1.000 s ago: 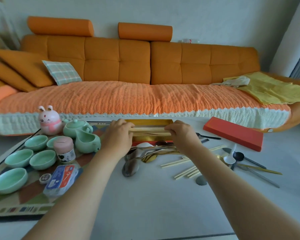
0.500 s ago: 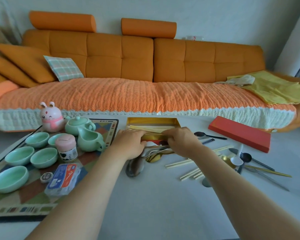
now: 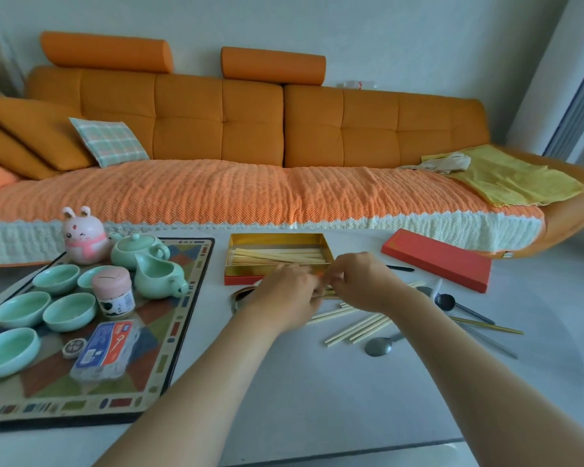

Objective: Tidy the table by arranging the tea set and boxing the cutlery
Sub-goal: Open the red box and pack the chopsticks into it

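Note:
A gold box [image 3: 277,236] with a red base holds several pale chopsticks [image 3: 277,256]. Just in front of it lies a heap of cutlery, mostly hidden under my hands. My left hand [image 3: 284,294] and my right hand [image 3: 361,281] meet over the heap, fingers curled and pinching thin pieces; which pieces is hidden. Loose chopsticks [image 3: 358,328], a grey spoon [image 3: 380,346], a black spoon [image 3: 445,301] and a gold utensil [image 3: 486,327] lie to the right. The box's red lid [image 3: 435,259] rests further right. Green teapot [image 3: 139,247], pitcher [image 3: 157,276] and several cups [image 3: 70,311] stand on the patterned tray [image 3: 179,298].
On the tray also stand a pink bunny figure [image 3: 83,235], a pink jar [image 3: 113,291] and a blue and red packet [image 3: 105,347]. An orange sofa [image 3: 250,193] runs along the table's far edge. Bare white tabletop [image 3: 300,399] lies near me.
Both hands left the chopsticks lying in the gold box and drew back toward me onto the cutlery heap in front of it. The view tilted slightly.

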A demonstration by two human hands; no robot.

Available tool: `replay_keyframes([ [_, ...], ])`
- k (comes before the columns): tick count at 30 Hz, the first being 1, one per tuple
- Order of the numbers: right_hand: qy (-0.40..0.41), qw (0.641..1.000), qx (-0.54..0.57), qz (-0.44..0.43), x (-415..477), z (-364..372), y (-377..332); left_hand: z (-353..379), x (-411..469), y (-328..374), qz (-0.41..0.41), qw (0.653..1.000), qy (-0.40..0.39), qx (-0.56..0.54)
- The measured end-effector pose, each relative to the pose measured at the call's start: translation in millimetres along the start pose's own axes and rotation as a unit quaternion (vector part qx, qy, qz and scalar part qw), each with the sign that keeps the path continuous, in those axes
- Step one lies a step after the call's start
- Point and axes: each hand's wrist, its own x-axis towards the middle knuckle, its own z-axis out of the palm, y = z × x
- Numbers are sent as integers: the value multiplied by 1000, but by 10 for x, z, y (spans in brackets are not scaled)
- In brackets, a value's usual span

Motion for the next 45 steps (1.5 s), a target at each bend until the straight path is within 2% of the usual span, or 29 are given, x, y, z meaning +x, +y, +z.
replay_keyframes([
  [3, -65, 998, -23, 11, -151, -18, 73, 69, 0, 111, -1, 996, -66, 54],
  [6, -106, 994, -31, 11, -258, -34, 139, 121, -17, 164, -5, 996, -75, 56],
  [16, -103, 994, -35, 4, -326, -11, 142, 145, -26, 206, -86, 993, -66, -40],
  [19, -77, 996, -32, 8, -283, -6, 119, 49, -7, 142, -133, 984, -40, -113],
  [23, -3, 1000, 15, 15, -161, -5, 64, -148, 29, -113, -170, 973, 47, -150],
  [27, 74, 996, 55, 11, -1, 67, 8, -248, -3, -420, -204, 962, 128, -131],
  [30, 110, 992, 54, 3, 149, 151, -77, -209, -49, -622, -202, 964, 161, -66],
  [34, 136, 991, 12, 5, 394, 309, -142, -141, -108, -799, -183, 974, 133, 29],
  [37, 121, 992, -3, 30, 552, 436, -152, -118, -105, -854, -167, 981, 96, 19],
  [41, 71, 994, 26, 77, 687, 503, -234, -30, -117, -871, -147, 989, 6, 9],
  [45, 97, 986, 92, 97, 719, 513, -274, 20, -101, -919, -152, 988, -30, 4],
])
